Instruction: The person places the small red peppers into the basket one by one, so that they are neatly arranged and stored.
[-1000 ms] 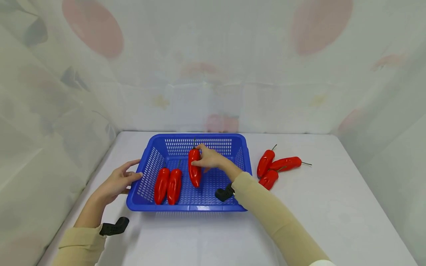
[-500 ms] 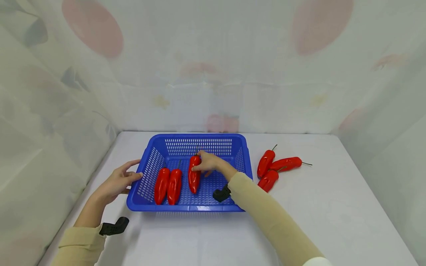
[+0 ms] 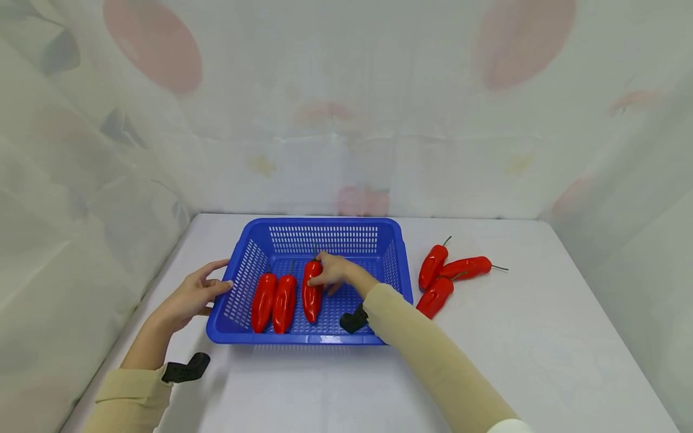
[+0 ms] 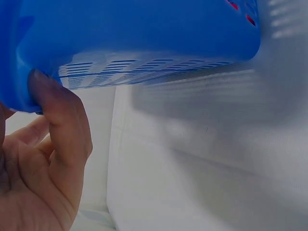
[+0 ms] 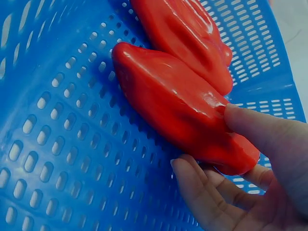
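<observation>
A blue perforated plastic basket [image 3: 271, 338] stands on the white table. My left hand [image 3: 190, 296] grips its left rim; in the left wrist view a finger [image 4: 67, 120] curls against the rim from below. Inside, my right hand [image 3: 337, 270] pinches a glossy red pepper [image 3: 311, 297] near its stem end, thumb on one side and fingers on the other. In the right wrist view the held pepper [image 5: 168, 96] lies low over the holed basket floor, close beside another pepper [image 5: 185, 36]. Two red peppers [image 3: 284, 305] rest side by side in the basket's left part.
Several more red peppers [image 3: 465, 266] lie in a loose cluster on the table to the right of the basket, partly behind the right sleeve [image 3: 433, 355]. Pale printed curtains [image 3: 346, 120] enclose the table at the back and both sides.
My right hand has lowered the pepper toward the basket floor and shifted it slightly left, nearer the two peppers there. My left hand has stayed on the rim.
</observation>
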A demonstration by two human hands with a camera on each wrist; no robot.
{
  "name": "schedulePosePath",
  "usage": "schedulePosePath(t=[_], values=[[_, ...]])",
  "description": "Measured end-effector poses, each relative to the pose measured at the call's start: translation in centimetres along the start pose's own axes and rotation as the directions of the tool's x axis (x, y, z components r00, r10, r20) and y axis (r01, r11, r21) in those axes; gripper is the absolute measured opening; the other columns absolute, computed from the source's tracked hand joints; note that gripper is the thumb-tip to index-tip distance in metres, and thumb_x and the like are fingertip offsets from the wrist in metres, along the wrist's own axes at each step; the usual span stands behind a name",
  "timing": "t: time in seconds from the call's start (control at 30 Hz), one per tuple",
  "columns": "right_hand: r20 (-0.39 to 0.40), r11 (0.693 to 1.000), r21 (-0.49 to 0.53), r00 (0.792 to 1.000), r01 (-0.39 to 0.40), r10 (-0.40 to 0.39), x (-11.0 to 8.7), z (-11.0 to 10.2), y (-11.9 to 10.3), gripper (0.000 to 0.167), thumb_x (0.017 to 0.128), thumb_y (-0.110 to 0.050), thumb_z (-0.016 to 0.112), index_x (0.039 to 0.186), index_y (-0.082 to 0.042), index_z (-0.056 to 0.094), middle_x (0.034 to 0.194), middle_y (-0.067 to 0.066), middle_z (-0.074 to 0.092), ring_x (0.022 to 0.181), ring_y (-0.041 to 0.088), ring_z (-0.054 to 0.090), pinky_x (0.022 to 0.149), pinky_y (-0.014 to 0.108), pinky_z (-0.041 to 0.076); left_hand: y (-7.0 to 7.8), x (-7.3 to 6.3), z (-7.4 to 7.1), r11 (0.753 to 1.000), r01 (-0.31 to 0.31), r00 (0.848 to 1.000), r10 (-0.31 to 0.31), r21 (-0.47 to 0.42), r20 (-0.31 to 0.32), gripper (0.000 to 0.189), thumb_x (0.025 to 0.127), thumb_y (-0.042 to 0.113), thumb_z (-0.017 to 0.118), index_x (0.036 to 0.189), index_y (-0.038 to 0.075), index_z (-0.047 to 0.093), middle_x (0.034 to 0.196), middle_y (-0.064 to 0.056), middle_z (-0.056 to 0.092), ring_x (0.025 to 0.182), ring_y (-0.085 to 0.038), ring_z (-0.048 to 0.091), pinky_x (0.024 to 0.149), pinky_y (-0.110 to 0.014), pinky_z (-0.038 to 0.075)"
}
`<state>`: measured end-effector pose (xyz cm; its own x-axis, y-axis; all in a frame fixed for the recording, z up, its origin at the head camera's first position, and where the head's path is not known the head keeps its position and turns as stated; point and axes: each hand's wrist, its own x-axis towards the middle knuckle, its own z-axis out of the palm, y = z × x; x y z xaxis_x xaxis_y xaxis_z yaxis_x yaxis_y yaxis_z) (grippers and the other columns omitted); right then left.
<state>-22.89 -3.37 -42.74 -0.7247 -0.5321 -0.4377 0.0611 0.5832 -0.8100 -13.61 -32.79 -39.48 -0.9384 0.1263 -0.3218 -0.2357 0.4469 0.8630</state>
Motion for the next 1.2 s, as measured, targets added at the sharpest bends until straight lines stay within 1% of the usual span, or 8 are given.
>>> schedulePosePath(t=[0.1, 0.3, 0.4, 0.63, 0.87, 1.07, 1.2], values=[[0.004, 1.0, -0.021, 1.0, -0.014, 0.014, -0.08, 0.03, 0.05, 0.064, 0.085, -0.018, 0.066, 0.136, -0.004, 0.029, 0.112, 0.019, 0.053, 0.085, 0.032, 0.063, 0.069, 0.041, 0.056, 0.08, 0.0, 0.02, 1.0, 0.002, 1.0, -0.002, 0.003, -0.002, 0.072, 0.093, 0.027, 0.055, 0.148, 0.014, 0.012, 0.108, -0.026, 0.059, 0.084, -0.028, 0.066, 0.069, -0.046, 0.056], [0.036, 0.993, -0.109, 0.999, -0.036, 0.04, -0.12, 0.22, 0.14, 0.062, 0.086, -0.027, 0.065, 0.134, -0.004, 0.034, 0.098, 0.012, 0.055, 0.082, 0.03, 0.063, 0.065, 0.039, 0.057, 0.13, -0.02, 0.03, 1.0, -0.002, 1.0, 0.002, 0.005, -0.002, 0.073, 0.092, 0.027, 0.056, 0.148, 0.013, 0.011, 0.108, -0.026, 0.059, 0.083, -0.028, 0.066, 0.069, -0.046, 0.056], [0.056, 0.992, -0.12, 0.997, -0.039, 0.046, -0.1, 0.37, 0.19, 0.059, 0.086, -0.029, 0.064, 0.132, -0.005, 0.036, 0.094, 0.01, 0.055, 0.082, 0.029, 0.063, 0.063, 0.038, 0.057, 0.1, -0.01, 0.06, 1.0, -0.003, 1.0, 0.003, 0.007, 0.0, 0.073, 0.092, 0.027, 0.055, 0.149, 0.013, 0.011, 0.107, -0.026, 0.06, 0.083, -0.028, 0.066, 0.069, -0.046, 0.056], [0.1, 0.989, -0.138, 0.993, -0.05, 0.064, -0.1, 0.58, 0.19, 0.055, 0.086, -0.031, 0.064, 0.128, -0.006, 0.039, 0.094, 0.012, 0.056, 0.08, 0.026, 0.062, 0.063, 0.037, 0.057, 0.03, 0.04, 0.02, 1.0, 0.008, 1.0, -0.008, 0.015, -0.005, 0.072, 0.092, 0.028, 0.055, 0.148, 0.014, 0.012, 0.108, -0.025, 0.059, 0.083, -0.028, 0.066, 0.069, -0.046, 0.056], [0.139, 0.985, -0.166, 0.988, -0.046, 0.07, -0.05, 0.69, 0.01, 0.059, 0.086, -0.034, 0.064, 0.131, -0.009, 0.037, 0.095, 0.012, 0.061, 0.081, 0.025, 0.063, 0.062, 0.034, 0.057, 0.23, -0.07, -0.02, 1.0, 0.002, 1.0, -0.002, 0.02, -0.004, 0.073, 0.092, 0.028, 0.055, 0.149, 0.014, 0.011, 0.11, -0.028, 0.057, 0.084, -0.028, 0.066, 0.069, -0.046, 0.056], [0.172, 0.983, -0.179, 0.983, -0.03, 0.061, -0.08, 0.82, -0.17, 0.06, 0.086, -0.034, 0.064, 0.133, -0.009, 0.036, 0.092, 0.011, 0.064, 0.078, 0.024, 0.063, 0.062, 0.034, 0.057, 0.27, -0.11, -0.03, 1.0, 0.001, 1.0, -0.001, 0.013, -0.004, 0.072, 0.093, 0.027, 0.055, 0.149, 0.014, 0.012, 0.108, -0.026, 0.059, 0.084, -0.027, 0.066, 0.069, -0.046, 0.056], [0.179, 0.981, -0.192, 0.982, -0.026, 0.061, -0.02, 0.97, -0.19, 0.062, 0.086, -0.034, 0.063, 0.135, -0.009, 0.034, 0.089, 0.01, 0.065, 0.076, 0.022, 0.063, 0.062, 0.033, 0.057, 0.21, -0.07, 0.0, 1.0, 0.003, 1.0, -0.003, 0.0, -0.002, 0.072, 0.093, 0.026, 0.055, 0.149, 0.014, 0.011, 0.107, -0.025, 0.06, 0.084, -0.028, 0.066, 0.07, -0.046, 0.055]])
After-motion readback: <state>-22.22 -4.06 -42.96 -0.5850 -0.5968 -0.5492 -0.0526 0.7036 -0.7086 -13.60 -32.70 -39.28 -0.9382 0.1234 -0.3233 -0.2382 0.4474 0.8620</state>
